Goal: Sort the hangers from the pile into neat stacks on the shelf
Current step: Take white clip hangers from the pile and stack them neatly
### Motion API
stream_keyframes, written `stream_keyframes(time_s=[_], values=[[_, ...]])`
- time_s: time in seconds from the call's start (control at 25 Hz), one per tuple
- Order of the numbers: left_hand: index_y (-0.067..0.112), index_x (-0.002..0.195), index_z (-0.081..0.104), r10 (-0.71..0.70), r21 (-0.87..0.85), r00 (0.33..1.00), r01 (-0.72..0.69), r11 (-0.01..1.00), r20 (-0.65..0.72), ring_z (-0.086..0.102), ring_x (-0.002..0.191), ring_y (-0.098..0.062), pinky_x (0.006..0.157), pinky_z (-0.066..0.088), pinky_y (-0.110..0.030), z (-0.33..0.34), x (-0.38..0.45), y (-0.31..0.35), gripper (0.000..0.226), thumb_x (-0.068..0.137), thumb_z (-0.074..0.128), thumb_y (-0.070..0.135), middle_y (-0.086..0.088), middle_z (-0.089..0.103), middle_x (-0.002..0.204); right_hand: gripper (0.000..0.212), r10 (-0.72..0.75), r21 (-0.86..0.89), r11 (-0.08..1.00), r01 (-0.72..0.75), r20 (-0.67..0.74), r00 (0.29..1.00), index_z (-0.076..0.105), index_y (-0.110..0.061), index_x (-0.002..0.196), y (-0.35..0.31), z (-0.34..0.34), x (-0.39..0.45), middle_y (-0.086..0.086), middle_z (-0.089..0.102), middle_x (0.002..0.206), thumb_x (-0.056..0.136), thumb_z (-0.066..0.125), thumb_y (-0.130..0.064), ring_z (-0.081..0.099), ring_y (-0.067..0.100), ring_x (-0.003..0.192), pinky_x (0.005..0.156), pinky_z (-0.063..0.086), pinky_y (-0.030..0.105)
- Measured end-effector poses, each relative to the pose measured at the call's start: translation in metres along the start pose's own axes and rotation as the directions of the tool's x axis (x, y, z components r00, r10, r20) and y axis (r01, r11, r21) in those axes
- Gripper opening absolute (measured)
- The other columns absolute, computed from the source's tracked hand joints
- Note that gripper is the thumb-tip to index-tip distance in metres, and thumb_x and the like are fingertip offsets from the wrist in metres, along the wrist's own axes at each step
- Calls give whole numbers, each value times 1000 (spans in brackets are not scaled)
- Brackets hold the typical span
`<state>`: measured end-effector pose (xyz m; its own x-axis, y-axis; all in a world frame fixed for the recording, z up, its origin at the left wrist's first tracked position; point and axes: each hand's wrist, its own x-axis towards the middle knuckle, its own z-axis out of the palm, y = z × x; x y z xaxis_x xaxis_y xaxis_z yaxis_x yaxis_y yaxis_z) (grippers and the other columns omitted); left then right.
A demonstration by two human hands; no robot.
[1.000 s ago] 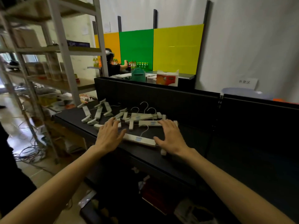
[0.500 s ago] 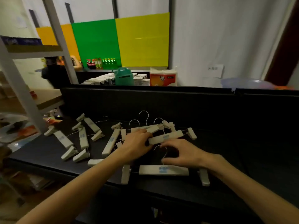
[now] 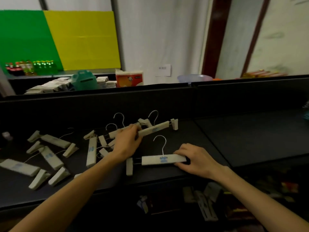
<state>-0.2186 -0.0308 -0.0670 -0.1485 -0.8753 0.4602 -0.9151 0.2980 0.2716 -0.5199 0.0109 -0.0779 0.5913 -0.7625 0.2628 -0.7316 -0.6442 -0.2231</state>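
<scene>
1. Hangers lie scattered on the black shelf (image 3: 234, 144); the pile (image 3: 55, 153) spreads over its left and middle part, its pieces pointing every way, some crossing or resting on others.
2. One hanger (image 3: 163, 159) lies straight near the front edge, hook pointing away. It looks like the first of a stack, so I judge the sorting barely begun.
3. The right hand (image 3: 194, 159) grips the right end of that hanger, fingers curled over its top edge and thumb below.
4. The left hand (image 3: 127, 144) reaches into the pile and holds a second hanger (image 3: 155, 129), fingers bent round its left end. That hanger looks tilted, its right end higher.
5. No neat stack shows yet, and most of the pile is left to do.
6. The right end clip of the near hanger is hidden under the right hand.
7. The left fingertips are hidden behind the second hanger, so how firmly they grip is unclear.
8. The frame cuts the pile off at the left, so no full count is possible.
9. Blurred items on the dark level below may be more hangers; I cannot tell.
</scene>
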Motion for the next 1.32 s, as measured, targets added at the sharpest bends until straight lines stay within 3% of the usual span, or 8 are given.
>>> stream_keyframes(time_s=[0.12,0.2,0.48,0.6,0.8,0.92,1.12,1.32], values=[[31,111,57,35,-52,998,-37,998,-48,55,88,-6,89,39,-29,8,6,25,17,96,64,31,16,54,99,40,63,-4,998,-64,-77,995,65,-30,119,17,-6,-37,-18,57,105,87,62,-53,55,-1,92,77,50,18],[30,115,58,2,-177,1000,-7,984,-28,59,87,-3,85,50,-29,19,16,51,21,95,65,30,14,57,100,36,108,-16,994,-111,-133,985,66,-28,113,38,-19,-60,-18,58,103,85,65,-51,56,-1,89,74,49,15],[27,118,56,-50,-448,968,160,879,246,67,84,-13,70,60,-30,100,68,189,22,98,64,31,5,63,101,31,292,-23,953,-302,-193,937,66,-34,105,175,-77,-141,-26,53,93,78,74,-48,51,-8,85,69,37,8],[26,121,58,-45,-456,944,200,867,328,69,91,-20,78,61,-35,147,102,256,22,99,62,29,5,63,105,31,368,-35,924,-380,-174,913,66,-36,105,252,-104,-171,-24,55,95,79,73,-49,50,-4,88,72,38,14],[27,124,61,-53,-380,937,191,905,345,64,96,-12,79,58,-31,204,154,315,25,99,62,28,3,62,118,34,479,63,878,-475,-62,876,67,-39,113,347,-135,-182,-20,59,104,81,75,-41,49,0,98,81,41,23],[28,129,63,-81,-307,941,187,933,328,59,104,-12,91,56,-39,232,188,331,30,99,62,30,2,61,127,35,462,84,885,-458,-32,886,67,-39,117,393,-145,-173,-18,61,108,82,74,-42,50,2,102,88,45,26],[26,132,61,-58,-327,944,170,930,324,57,114,-14,97,49,-33,272,246,347,33,99,62,29,0,58,130,35,457,142,885,-445,-66,887,67,-41,115,453,-147,-147,-18,61,108,81,77,-39,51,1,99,87,46,27],[24,122,67,-34,-427,912,224,876,408,60,113,-12,102,49,-36,297,292,367,28,95,68,23,7,62,120,36,484,246,845,-475,29,875,69,-43,112,512,-161,-127,-19,62,112,79,81,-37,53,1,105,93,48,29]])
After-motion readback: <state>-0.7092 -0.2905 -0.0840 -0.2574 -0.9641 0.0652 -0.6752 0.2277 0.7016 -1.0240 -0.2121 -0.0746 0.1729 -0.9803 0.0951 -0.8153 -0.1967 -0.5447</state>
